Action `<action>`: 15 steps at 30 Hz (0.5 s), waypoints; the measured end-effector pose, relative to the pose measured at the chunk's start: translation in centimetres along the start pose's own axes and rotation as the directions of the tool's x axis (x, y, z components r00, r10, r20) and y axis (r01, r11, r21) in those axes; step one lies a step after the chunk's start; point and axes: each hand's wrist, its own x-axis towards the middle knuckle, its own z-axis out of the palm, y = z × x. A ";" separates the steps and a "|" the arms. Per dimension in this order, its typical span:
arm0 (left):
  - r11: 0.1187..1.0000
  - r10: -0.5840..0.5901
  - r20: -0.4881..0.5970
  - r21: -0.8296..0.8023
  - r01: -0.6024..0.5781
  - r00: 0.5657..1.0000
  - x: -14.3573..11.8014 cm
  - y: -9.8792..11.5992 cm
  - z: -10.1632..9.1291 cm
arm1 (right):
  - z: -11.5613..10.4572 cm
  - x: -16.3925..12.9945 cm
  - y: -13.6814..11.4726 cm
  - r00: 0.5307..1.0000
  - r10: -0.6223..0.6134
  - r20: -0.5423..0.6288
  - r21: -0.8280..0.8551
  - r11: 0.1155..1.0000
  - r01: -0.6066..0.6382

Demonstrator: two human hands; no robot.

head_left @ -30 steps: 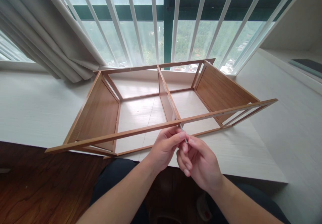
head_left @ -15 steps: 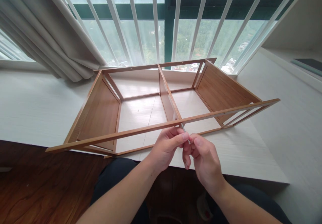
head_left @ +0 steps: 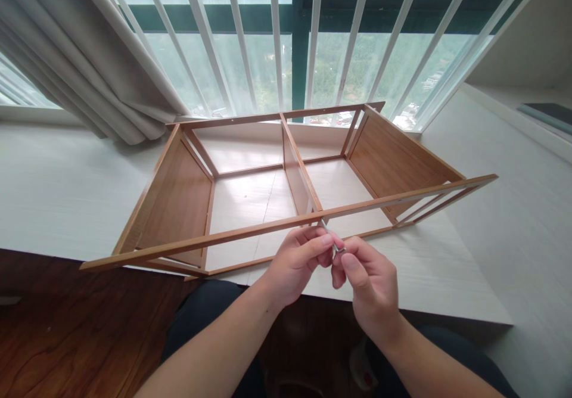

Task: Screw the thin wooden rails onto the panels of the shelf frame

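Both hands meet below front rail [head_left: 250,231] of wooden frame [head_left: 179,189] lying on white tabletop [head_left: 67,195]. Left hand [head_left: 297,261] and right hand [head_left: 370,288] fingers pinch a small metal tool [head_left: 330,237] at the rail's centre joint.

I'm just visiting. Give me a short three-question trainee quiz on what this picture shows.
1. True or false: both hands meet at a small metal tool by the near rail of the wooden frame.
2. How many compartments does the middle divider make in the frame?
3. What hangs at the left of the window: A) a curtain, B) a towel, C) a lamp?

Key
1. True: left hand and right hand both pinch it.
2. Two.
3. A, the curtain.
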 end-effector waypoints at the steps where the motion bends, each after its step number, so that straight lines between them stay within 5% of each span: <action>1: 1.000 -0.003 -0.005 0.001 0.003 1.000 0.0 0.1 0.0 | -0.1 0.0 -0.2 0.999 -0.037 0.002 -0.051 0.998 0.037; 15: 0.998 -0.042 0.000 -0.054 0.042 0.999 0.1 0.0 0.2 | 0.1 1.1 -1.8 0.964 -0.265 0.017 -0.417 0.874 0.248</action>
